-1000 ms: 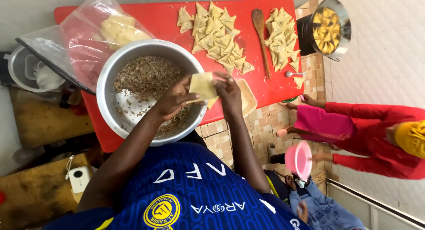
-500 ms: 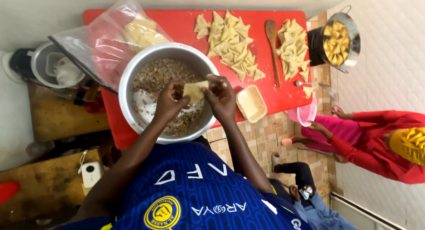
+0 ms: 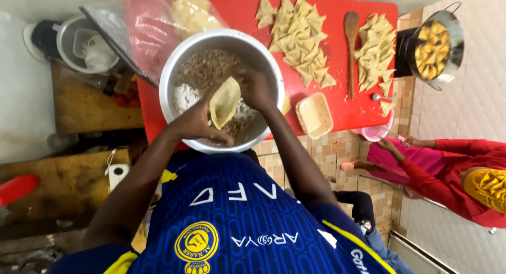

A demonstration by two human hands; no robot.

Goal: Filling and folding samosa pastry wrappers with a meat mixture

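Note:
My left hand [image 3: 197, 121] holds a pale dough wrapper [image 3: 224, 101] folded into a cone over a large metal bowl [image 3: 174, 79] of brown minced filling [image 3: 203, 71]. My right hand [image 3: 254, 88] is inside the bowl beside the cone's open end, fingers closed; whether it holds a spoon or filling I cannot tell. The bowl rests on the near edge of a red table [image 3: 342, 102].
Several folded triangular pastries [image 3: 298, 34] lie in two piles on the table, a wooden spoon [image 3: 351, 36] between them. A small tan tray [image 3: 313, 116], a plastic bag of wrappers [image 3: 174, 15], a pot of frying pastries [image 3: 435, 42], a person in red [image 3: 448, 163].
The wrapper, held flat between both hands earlier, is now a cone in my left hand. My right hand has gone down into the bowl. The view has closed in on the bowl.

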